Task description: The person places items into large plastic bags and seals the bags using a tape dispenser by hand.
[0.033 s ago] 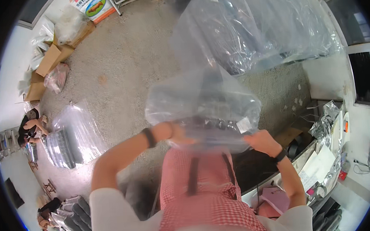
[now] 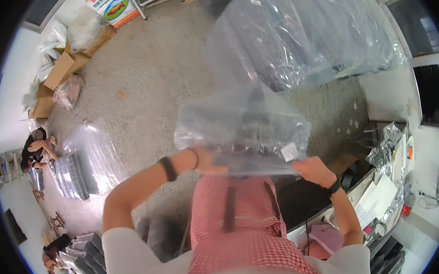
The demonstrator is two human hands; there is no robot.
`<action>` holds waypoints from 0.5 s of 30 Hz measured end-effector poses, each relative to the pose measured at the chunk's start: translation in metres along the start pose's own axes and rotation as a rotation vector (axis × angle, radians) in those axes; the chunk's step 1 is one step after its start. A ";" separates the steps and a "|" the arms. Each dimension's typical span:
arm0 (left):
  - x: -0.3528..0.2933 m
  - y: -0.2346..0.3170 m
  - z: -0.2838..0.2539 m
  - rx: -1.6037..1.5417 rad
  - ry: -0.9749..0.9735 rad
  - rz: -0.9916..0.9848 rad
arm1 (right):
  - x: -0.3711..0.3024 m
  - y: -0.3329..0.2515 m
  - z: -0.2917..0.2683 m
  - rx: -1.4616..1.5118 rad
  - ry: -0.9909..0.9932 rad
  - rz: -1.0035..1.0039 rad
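Note:
A clear plastic bag spreads out in front of my waist, with something dark showing blurrily through its near part. A small white label shows near its right corner. My right hand is closed on the bag's near right edge. At the near left edge, my left hand grips the plastic, its fingertips partly hidden and blurred. Between the two hands the near edge runs fairly straight, just above my red checked apron.
A large plastic-covered pile stands ahead right. To my right is a cluttered worktop with papers. Cardboard boxes line the far left. A person crouches by plastic-wrapped goods. Dark grey bundles lie lower left.
My left hand has shifted slightly left and down along the bag's near edge. The right hand has moved a little right and down. The edge between them looks straighter.

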State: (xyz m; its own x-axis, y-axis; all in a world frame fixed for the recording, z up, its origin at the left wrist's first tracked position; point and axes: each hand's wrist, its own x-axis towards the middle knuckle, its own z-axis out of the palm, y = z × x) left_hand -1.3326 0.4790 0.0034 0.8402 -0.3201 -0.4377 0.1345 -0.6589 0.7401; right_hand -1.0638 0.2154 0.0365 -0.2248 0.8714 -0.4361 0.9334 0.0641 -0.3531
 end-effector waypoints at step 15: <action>-0.049 0.104 0.215 -0.544 0.612 -0.533 | -0.035 -0.005 -0.016 0.007 -0.699 -0.060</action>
State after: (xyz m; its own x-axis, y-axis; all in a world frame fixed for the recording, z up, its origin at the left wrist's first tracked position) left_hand -1.4728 0.2803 -0.0079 0.7056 0.4388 -0.5564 0.6710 -0.1613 0.7237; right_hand -1.0561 0.1926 0.0667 -0.4049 0.3489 -0.8452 0.9126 0.0972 -0.3971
